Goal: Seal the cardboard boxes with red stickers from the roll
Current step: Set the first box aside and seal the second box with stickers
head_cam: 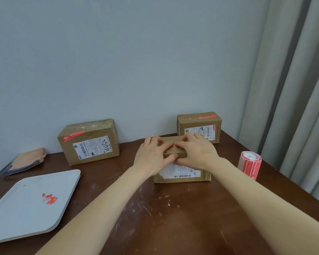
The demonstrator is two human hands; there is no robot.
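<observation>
Both hands, left hand (151, 155) and right hand (196, 150), grip pressed flat on the near box (182, 174), pinching nothing. Uneven pressure under the grip could crease the red sticker (167, 145)

One head-worn view, looking forward and down over a table

The wide-angle camera sits above the near edge of the brown table (173, 218) and faces the pale wall (136, 61) behind it. Both forearms reach away from the lens, so the hands on the middle box (182, 173) lie near the picture's centre. A curtain (293, 89) bends along the right edge. No second view shares the scene.
</observation>
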